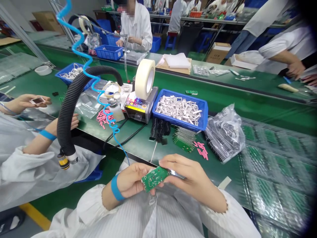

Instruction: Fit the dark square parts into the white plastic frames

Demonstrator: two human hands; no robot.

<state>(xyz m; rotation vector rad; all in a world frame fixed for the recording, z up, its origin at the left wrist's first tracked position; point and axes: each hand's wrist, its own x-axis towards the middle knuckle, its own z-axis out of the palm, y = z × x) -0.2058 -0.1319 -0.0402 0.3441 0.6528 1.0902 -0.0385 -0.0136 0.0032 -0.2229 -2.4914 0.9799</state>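
A green circuit board [154, 178] with small components is held low in front of my chest. My left hand [133, 180], with a blue band at its wrist, is closed on the board's left end from beneath. My right hand [184, 172] touches the board's right end and holds a metal tool [176, 174], most of it hidden by the fingers. Beyond my hands lie a stack of green boards [183, 140], pink strips [202, 151] and black parts [159, 129]. A blue bin [205, 114] holds many white plastic frames [178, 109].
A tape dispenser [138, 107] with a big tape roll [145, 79] and a bottle [116, 110] stand behind left. A black hose [71, 109] and coiled blue cord [80, 41] hang at left, near a co-worker's hands. Bagged parts [225, 132] and trayed boards [269, 158] lie right.
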